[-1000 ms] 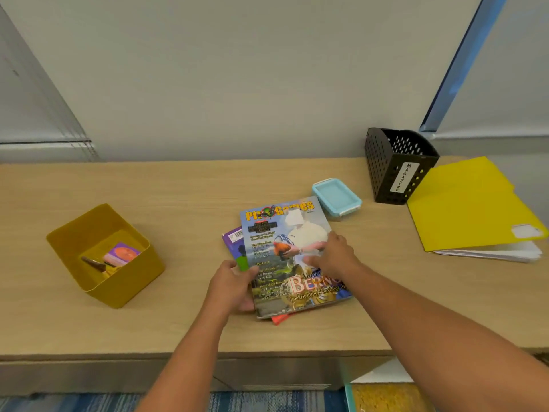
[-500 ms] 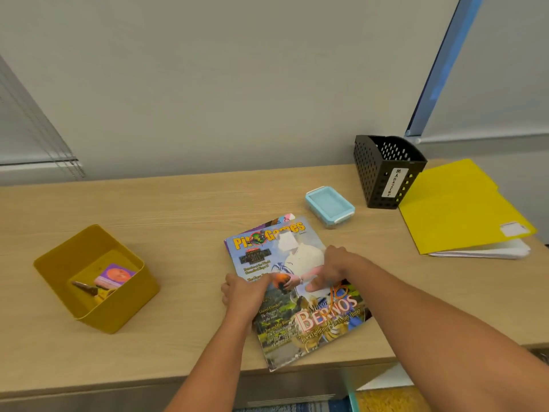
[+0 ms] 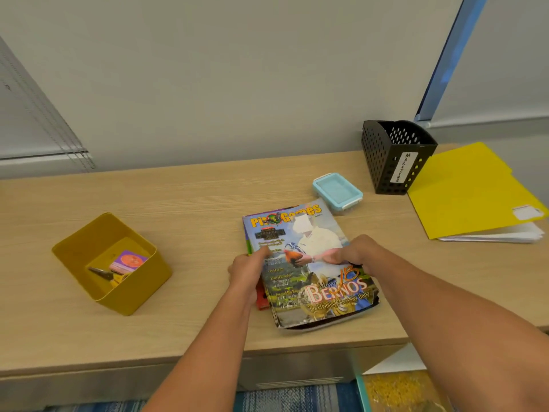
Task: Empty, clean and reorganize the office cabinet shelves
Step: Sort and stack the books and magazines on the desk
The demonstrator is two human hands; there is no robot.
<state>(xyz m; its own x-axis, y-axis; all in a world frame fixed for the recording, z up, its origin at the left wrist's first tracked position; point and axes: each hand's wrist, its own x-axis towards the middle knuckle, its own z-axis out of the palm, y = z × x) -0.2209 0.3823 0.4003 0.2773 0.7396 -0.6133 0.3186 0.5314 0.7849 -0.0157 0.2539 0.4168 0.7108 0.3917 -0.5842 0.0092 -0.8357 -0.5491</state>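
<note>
Gripping one magazine (image 3: 309, 263): left hand (image 3: 248, 267); right hand (image 3: 355, 252) | one holder (image 3: 392, 157)

Magazine (image 3: 309, 263) slid toward the front edge of the wooden top (image 3: 184, 203) and turned so its spine runs more nearly straight away from the person; a second ago it sat farther back, tilted, with a purple cover showing well out at its left. Stack under it now mostly squared up, only a thin coloured edge (image 3: 261, 298) showing on the left. Left hand (image 3: 248, 270) shifted onto the magazine's left edge, thumb on the cover. Right hand (image 3: 355, 252) moved to the right edge, fingers curled over it.
</note>
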